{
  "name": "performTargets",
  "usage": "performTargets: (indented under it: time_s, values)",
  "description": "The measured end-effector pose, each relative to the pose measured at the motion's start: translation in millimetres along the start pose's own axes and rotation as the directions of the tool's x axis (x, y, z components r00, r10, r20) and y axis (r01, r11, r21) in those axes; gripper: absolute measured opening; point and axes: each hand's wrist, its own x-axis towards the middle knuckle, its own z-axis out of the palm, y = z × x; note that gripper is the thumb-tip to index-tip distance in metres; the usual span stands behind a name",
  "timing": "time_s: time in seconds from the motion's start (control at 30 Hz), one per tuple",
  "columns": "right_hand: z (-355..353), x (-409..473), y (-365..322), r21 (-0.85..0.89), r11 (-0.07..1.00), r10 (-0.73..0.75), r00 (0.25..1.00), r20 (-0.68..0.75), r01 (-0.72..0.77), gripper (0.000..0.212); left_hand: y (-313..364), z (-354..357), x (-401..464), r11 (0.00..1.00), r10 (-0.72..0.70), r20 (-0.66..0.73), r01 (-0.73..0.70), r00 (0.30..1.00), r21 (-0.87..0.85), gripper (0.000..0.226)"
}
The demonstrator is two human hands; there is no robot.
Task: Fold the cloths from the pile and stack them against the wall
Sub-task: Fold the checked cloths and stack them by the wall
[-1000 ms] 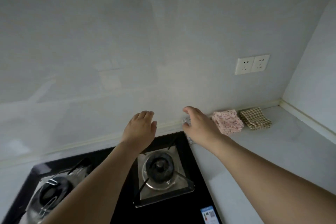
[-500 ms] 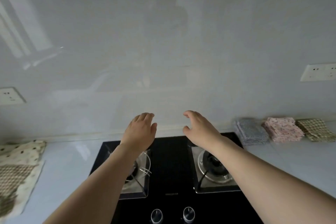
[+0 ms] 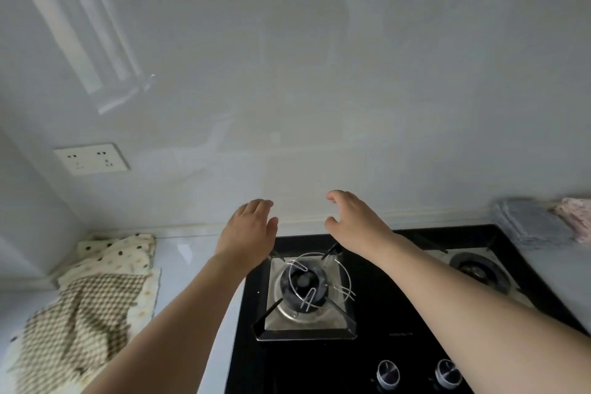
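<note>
The pile of unfolded cloths (image 3: 80,307) is seen on the counter, well left of both hands — nearer the left hand (image 3: 248,235). Nothing is held; fingers are relaxed, the right hand (image 3: 355,222) loosely spread.

Hob (image 3: 399,345) set in counter (image 3: 198,249), back edge near wall (image 3: 319,73). Left burner (image 3: 303,285) ahead of knobs (image 3: 415,373); right burner (image 3: 476,269) beside it. Cloth pile (image 3: 86,297) on counter left of hob, in corner. Socket (image 3: 91,157) on wall above pile. Folded cloths (image 3: 531,222) right of hob, against wall. Left hand (image 3: 246,233) and right hand (image 3: 355,224) above hob's back edge, apart.
</note>
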Motion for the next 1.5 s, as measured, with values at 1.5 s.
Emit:
performTargets:
  time_s: [1.5]
  values:
    - [545.1,33.8,-182.1,-0.121,0.773,-0.633,0.766,-0.107,0.622,0.034,-464.1,149.3,-204.3,0.962,-0.228,-0.265,0.173,0.937,-0.213,0.034]
